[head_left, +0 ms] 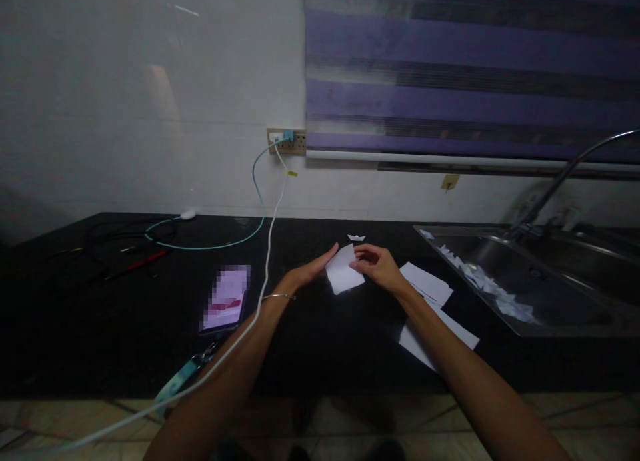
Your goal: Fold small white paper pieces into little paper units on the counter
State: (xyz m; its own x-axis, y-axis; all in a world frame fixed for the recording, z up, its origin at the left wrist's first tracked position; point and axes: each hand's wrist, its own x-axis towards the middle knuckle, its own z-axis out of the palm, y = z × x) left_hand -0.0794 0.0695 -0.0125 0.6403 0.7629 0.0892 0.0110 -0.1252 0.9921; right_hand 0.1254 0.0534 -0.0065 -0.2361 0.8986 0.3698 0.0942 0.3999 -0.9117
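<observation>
Both hands meet over the black stone countertop [325, 354], a little way left of the stainless steel sink [545, 324]. Between them is a folded piece of white paper [344, 276], held just above the counter and tilted. The left hand [311, 270] lies with its fingers stretched out straight against the paper's left edge. In this dim view it seems only to press there, and I cannot tell whether the thumb grips from beneath. The right hand [381, 265] has its fingers curled and pinches the paper's upper right corner.

A thin silver bangle [279, 296] circles the left wrist. Just left of the sink, under the right forearm, lie loose white paper sheets [429, 284]. Inside the sink rests a heap of crumpled white paper scraps [493, 289]. A tiny white folded paper boat [356, 237] stands left of the sink near the wall. Well to the left of the sink lie a smartphone with a pink-lit screen [227, 300] and a long white charging cable [268, 254], which runs up to the beige wall socket [290, 142].
</observation>
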